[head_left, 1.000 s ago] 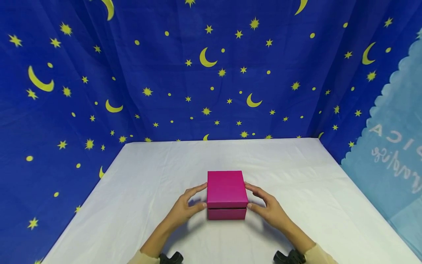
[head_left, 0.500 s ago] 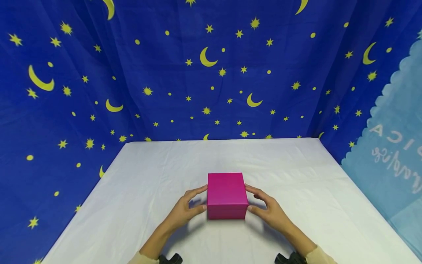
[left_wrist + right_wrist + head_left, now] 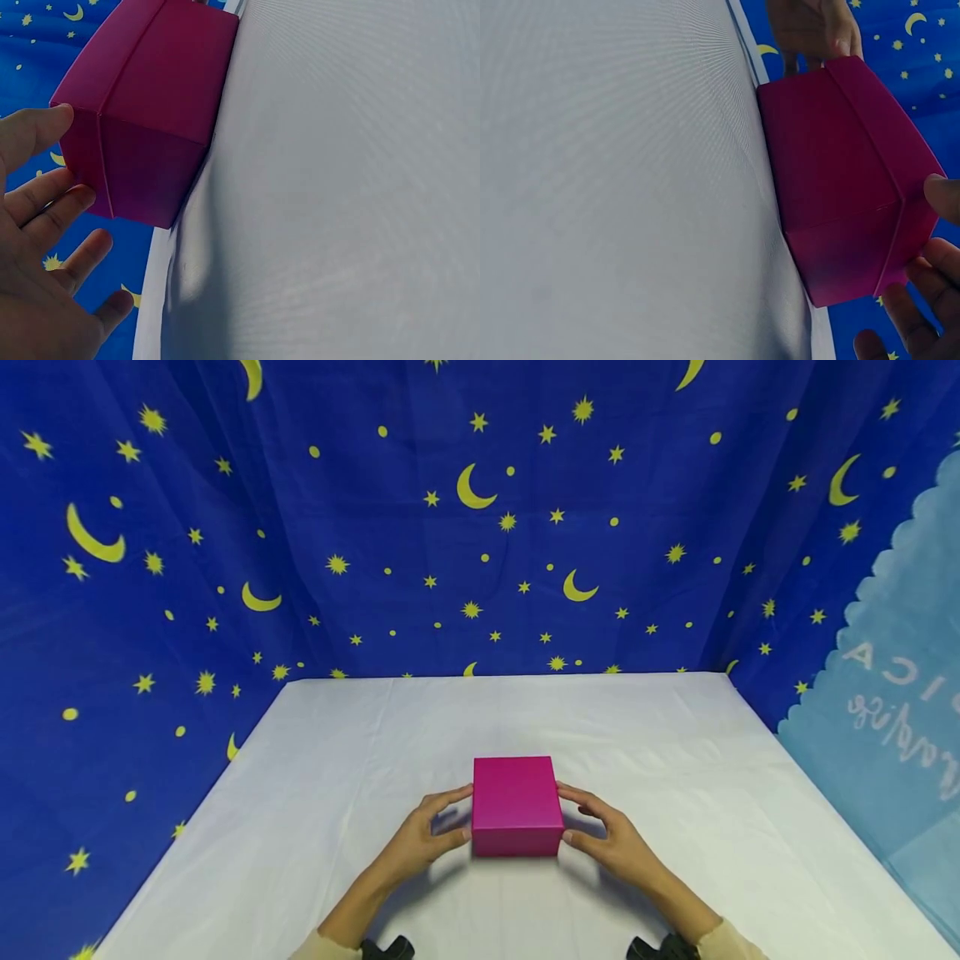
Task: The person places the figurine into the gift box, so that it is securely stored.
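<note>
A magenta box [image 3: 517, 844] stands on the white-covered table, topped by its matching lid [image 3: 517, 792]. My left hand [image 3: 422, 832] holds the lid's left side with thumb and fingertips. Against the right side, my right hand [image 3: 613, 836] holds it likewise, thumb near the front corner. In the left wrist view a thin seam runs between the lid [image 3: 84, 157] and the box body [image 3: 154, 161], and my outer fingers spread away from the side. The right wrist view shows the lid [image 3: 877, 124] sitting level over the body. The box's inside is hidden.
A white cloth [image 3: 615, 727] covers the table. Behind and to the left hangs a blue curtain [image 3: 405, 468] with yellow moons and stars. A light blue cloth [image 3: 900, 635] with lettering hangs at the right. Dark wrist devices [image 3: 387, 948] show at the bottom.
The lid has come down: a dark gap showed at the front one second ago, and it is gone now. Both hands sank very slightly with the lid, keeping their places at its sides.
</note>
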The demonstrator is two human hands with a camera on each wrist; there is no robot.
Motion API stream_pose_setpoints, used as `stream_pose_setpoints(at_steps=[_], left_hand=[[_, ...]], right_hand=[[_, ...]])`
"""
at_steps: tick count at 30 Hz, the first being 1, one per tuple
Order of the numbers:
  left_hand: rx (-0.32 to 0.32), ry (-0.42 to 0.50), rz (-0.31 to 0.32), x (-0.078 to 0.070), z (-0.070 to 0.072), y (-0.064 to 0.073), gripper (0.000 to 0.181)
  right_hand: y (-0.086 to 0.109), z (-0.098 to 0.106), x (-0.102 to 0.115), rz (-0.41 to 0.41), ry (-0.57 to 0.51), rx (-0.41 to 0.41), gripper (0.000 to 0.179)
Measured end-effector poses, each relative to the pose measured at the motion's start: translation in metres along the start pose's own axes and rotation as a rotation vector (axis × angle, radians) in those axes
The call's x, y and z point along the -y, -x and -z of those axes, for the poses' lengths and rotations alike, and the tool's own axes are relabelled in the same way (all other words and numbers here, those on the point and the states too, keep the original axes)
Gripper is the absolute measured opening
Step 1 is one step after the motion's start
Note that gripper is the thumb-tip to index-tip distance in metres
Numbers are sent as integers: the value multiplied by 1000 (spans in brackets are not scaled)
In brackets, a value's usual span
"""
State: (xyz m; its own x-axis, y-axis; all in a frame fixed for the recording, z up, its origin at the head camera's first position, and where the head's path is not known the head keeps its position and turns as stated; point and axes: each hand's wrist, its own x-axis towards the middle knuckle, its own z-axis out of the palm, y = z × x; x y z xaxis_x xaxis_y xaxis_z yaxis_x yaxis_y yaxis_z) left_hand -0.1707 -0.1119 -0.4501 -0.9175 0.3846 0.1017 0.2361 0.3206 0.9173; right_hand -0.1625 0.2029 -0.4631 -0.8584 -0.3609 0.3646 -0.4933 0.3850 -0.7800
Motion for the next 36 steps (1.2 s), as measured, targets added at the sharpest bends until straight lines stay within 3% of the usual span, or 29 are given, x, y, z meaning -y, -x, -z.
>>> stream_pose_setpoints(at_steps=[22, 30, 36], left_hand=[[12, -2, 28, 4, -7, 3, 59], [8, -3, 24, 3, -7, 4, 58], [-52, -58, 22, -2, -6, 5, 52]], right_hand=[[6, -1, -2, -45, 18, 20, 54], [7, 2, -4, -15, 27, 54, 53], [3, 6, -1, -1, 76, -2, 47]])
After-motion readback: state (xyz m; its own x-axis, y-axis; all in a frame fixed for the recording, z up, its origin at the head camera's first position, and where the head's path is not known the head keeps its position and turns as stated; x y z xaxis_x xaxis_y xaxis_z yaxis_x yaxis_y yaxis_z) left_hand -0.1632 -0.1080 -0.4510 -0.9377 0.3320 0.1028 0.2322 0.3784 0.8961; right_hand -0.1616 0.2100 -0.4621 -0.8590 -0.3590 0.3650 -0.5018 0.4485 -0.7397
